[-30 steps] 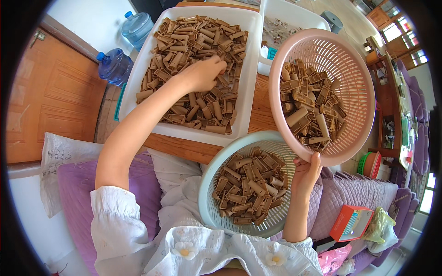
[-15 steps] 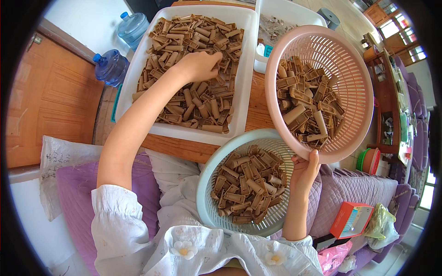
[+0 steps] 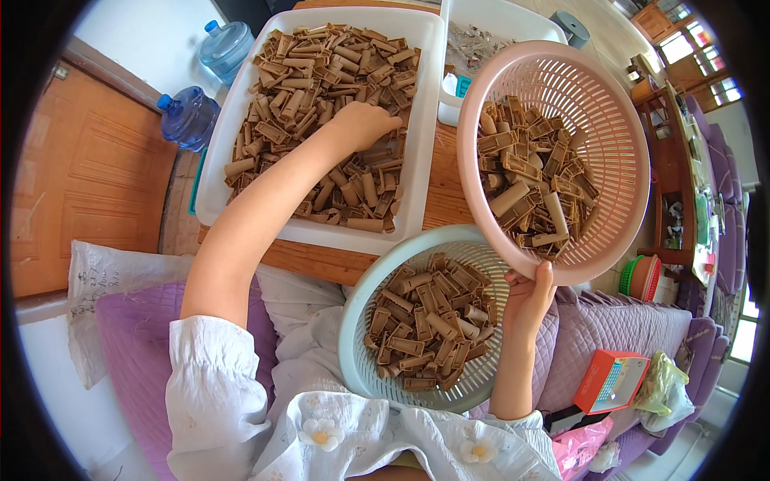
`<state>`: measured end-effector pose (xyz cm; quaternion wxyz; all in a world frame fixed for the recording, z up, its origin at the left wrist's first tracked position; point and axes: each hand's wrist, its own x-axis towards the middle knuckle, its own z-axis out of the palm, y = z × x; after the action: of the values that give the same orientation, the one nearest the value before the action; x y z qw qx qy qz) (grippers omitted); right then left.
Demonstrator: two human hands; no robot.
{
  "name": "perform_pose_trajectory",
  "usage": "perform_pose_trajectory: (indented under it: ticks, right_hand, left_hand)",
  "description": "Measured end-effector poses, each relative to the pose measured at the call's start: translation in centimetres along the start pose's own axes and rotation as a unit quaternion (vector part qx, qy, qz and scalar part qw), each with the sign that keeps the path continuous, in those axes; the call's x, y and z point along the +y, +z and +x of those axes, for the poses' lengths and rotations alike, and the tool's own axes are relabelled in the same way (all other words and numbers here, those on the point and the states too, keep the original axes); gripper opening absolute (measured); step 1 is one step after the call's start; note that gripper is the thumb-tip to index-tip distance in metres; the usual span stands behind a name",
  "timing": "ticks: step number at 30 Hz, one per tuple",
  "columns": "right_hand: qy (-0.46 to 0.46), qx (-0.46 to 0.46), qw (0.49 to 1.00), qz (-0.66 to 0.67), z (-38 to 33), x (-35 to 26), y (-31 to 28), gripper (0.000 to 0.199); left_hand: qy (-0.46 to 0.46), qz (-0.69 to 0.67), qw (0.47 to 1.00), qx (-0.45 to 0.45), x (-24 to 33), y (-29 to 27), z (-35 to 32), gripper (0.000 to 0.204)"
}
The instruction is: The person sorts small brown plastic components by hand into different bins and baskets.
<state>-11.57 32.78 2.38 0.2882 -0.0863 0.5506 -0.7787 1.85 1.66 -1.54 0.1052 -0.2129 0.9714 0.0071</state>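
My left hand [image 3: 365, 127] reaches into a large white tray [image 3: 210, 172] heaped with brown, half-tube plastic pieces [image 3: 313, 72]. Its fingers curl downward near the tray's right side; their tips and whatever they hold are hidden. My right hand [image 3: 529, 303] is closed on the near rim of a pink slotted basket [image 3: 613, 152], tilted up at the right. More brown pieces [image 3: 533, 172] are gathered in its left and lower part. Below it, in front of my body, a pale green basket [image 3: 353, 321] also holds many such pieces [image 3: 429, 321].
Beneath the white tray is a wooden table [image 3: 321, 263]. A second white tray [image 3: 513, 20] with clear bits stands behind the pink basket. Two blue water jugs [image 3: 190, 119] are at the left, near an orange door [image 3: 96, 168]. A purple sofa [image 3: 609, 329] with a red box [image 3: 597, 381] lies right.
My left hand has shifted slightly right and down within the tray, its forearm following. My right hand keeps hold of the pink basket, which has barely moved.
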Motion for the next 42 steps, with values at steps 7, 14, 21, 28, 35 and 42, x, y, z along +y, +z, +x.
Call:
perform_pose_trajectory:
  ticks: [7, 14, 21, 28, 35, 42]
  right_hand:
    - [0.001, 0.003, 1.0, 0.002, 0.1, 0.1, -0.3, 0.016]
    - [-0.009, 0.0, 1.0, 0.005, 0.1, 0.2, -0.2, 0.016]
    - [-0.005, 0.0, 1.0, 0.002, 0.1, 0.1, -0.2, 0.017]
    - [-0.001, 0.004, 1.0, -0.007, 0.1, 0.3, -0.3, 0.018]
    - [-0.007, 0.004, 1.0, -0.003, 0.0, 0.1, -0.1, 0.017]
    - [-0.003, -0.008, 1.0, -0.013, 0.1, 0.0, -0.1, 0.017]
  left_hand:
    - [-0.053, -0.108, 0.992, 0.025, 0.4, -2.4, -1.3, 0.032]
    - [-0.056, -0.157, 0.984, -0.06, 1.2, 0.0, -0.6, 0.038]
    - [-0.09, -0.097, 0.988, -0.079, 2.5, -0.9, -0.8, 0.042]
    - [-0.125, -0.32, 0.915, 0.213, -1.1, -5.0, -2.7, 0.035]
    - [0.124, -0.689, 0.691, 0.178, 9.1, -9.8, -9.6, 0.031]
    - [0.269, -0.45, 0.84, 0.141, 16.0, -9.4, -14.3, 0.045]
